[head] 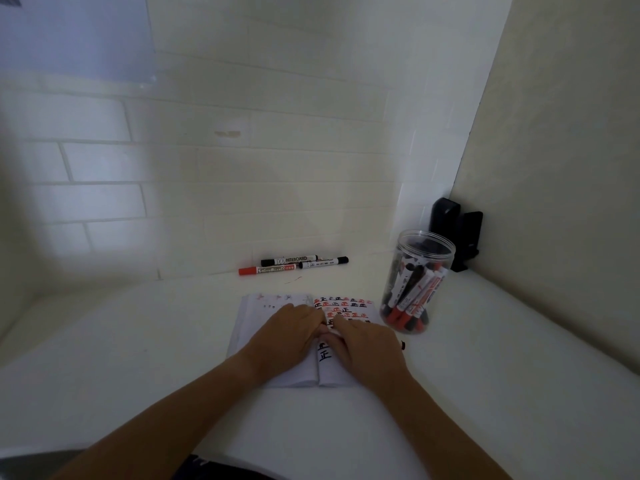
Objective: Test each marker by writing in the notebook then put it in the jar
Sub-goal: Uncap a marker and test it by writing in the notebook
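Table [138, 358] white, in a tiled corner. Notebook [277, 372] lies open near the front edge, right page full of red and black test marks; thin, floppy paper, likely slides unless pinned flat. Jar [415, 282] stands just right of it, clear plastic, lidless, already full of markers; light, could tip, so drop pens in from above. Three markers [294, 265] lie by the wall: light, stiff, smooth barrels, best pinched mid-barrel. Both forearms reach forward. Left hand [282, 336] and right hand [367, 344] meet over the spine, fingers curled together. A small black tip [402, 345] shows past the right hand; cannot tell whether it is a held marker.
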The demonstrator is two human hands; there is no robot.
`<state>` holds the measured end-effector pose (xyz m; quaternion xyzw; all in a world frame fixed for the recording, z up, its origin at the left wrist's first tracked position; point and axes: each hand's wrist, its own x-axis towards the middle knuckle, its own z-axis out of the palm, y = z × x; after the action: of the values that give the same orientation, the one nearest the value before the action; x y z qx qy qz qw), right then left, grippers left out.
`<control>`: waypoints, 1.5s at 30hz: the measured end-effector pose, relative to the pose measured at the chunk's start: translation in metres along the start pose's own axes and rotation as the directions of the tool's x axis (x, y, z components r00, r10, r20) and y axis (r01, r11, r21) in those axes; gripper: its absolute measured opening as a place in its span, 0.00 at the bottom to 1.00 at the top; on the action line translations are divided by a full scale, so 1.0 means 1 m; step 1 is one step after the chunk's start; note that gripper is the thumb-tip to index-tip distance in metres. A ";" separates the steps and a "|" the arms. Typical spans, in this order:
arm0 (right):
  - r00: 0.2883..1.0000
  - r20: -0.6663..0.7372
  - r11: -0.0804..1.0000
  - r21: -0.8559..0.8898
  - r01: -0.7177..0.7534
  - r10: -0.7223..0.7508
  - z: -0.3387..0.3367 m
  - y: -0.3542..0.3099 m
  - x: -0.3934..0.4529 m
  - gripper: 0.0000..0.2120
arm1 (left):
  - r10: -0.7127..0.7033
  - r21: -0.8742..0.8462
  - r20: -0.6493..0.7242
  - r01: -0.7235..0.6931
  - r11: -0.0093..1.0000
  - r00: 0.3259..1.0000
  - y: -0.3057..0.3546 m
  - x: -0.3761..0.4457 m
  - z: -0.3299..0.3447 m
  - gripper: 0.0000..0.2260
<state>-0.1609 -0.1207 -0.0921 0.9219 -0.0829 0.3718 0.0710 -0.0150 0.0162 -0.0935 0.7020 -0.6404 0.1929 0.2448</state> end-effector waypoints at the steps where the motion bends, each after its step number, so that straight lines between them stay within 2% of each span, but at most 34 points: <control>1: 0.999 0.024 0.999 0.029 -0.027 0.026 0.001 0.000 0.000 0.21 | -0.040 -0.020 -0.035 0.039 0.999 0.999 0.000 0.000 0.000 0.09; 3: 0.993 0.060 0.991 0.079 -0.103 0.099 0.000 0.000 0.000 0.15 | -0.169 -0.059 -0.089 0.164 0.985 0.982 -0.002 0.001 -0.002 0.12; 5: 0.988 0.063 0.984 0.097 -0.150 0.144 -0.002 0.003 0.001 0.17 | -0.252 -0.056 -0.072 0.248 0.967 0.965 -0.005 0.001 -0.001 0.13; 8: 0.983 0.067 0.974 0.143 -0.177 0.169 -0.011 0.004 0.003 0.21 | -0.270 -0.069 0.080 0.276 0.959 0.959 -0.007 0.000 0.003 0.20; 10: 0.982 0.065 0.965 0.186 -0.186 0.176 -0.017 0.003 0.006 0.20 | -0.292 -0.097 0.139 0.307 0.947 0.946 -0.010 0.001 0.004 0.26; 13: 0.984 -0.027 0.945 0.285 -0.164 0.179 -0.020 0.004 0.006 0.18 | -0.313 -0.106 0.130 0.327 0.939 0.941 -0.015 0.003 0.006 0.26; 17: 0.960 -0.088 0.880 0.430 -0.205 0.266 -0.022 0.008 0.002 0.19 | -0.293 -0.094 0.144 0.308 0.947 0.945 -0.021 0.002 0.008 0.29; 24: 0.912 0.025 0.767 0.533 -0.358 0.409 -0.025 0.006 0.001 0.14 | -0.314 -0.092 0.177 0.334 0.938 0.933 -0.029 0.005 0.003 0.29; 27: 0.891 0.061 0.653 0.658 -0.376 0.450 -0.027 0.002 0.003 0.05 | -0.329 -0.078 0.170 0.346 0.935 0.929 -0.030 0.008 0.004 0.28; 29: 0.868 0.173 0.508 0.751 -0.423 0.466 -0.025 0.003 0.003 0.03 | -0.311 -0.100 0.136 0.325 0.940 0.941 -0.030 0.010 0.005 0.26; 31: 0.815 0.322 0.335 0.791 -0.511 0.482 -0.022 0.005 0.003 0.03 | -0.247 -0.136 0.052 0.252 0.958 0.968 -0.029 0.012 0.005 0.22; 32: 0.798 0.365 0.284 0.796 -0.535 0.480 -0.022 0.006 0.003 0.03 | -0.206 -0.139 0.017 0.206 0.969 0.978 -0.029 0.012 0.005 0.19; 35: 0.810 0.374 0.295 0.794 -0.532 0.453 -0.020 0.008 0.004 0.03 | -0.126 -0.151 0.010 0.126 0.981 0.992 -0.027 0.012 0.005 0.14; 39: 0.817 0.353 0.350 0.773 -0.529 0.456 -0.022 0.006 0.004 0.06 | -0.091 -0.196 0.038 0.096 0.976 0.995 -0.023 0.011 0.003 0.12; 43: 0.786 0.404 0.302 0.763 -0.571 0.467 -0.025 0.004 0.004 0.09 | -0.184 -0.101 0.192 0.206 0.973 0.964 -0.026 0.007 0.008 0.21; 45: 0.763 0.440 0.286 0.742 -0.606 0.474 -0.026 0.003 0.003 0.10 | -0.212 -0.085 0.267 0.242 0.967 0.940 -0.027 0.007 0.008 0.22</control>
<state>-0.1774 -0.1190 -0.0713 0.7686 -0.1994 0.3002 -0.5285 0.0119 0.0076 -0.0989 0.7748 -0.5913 0.0335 0.2212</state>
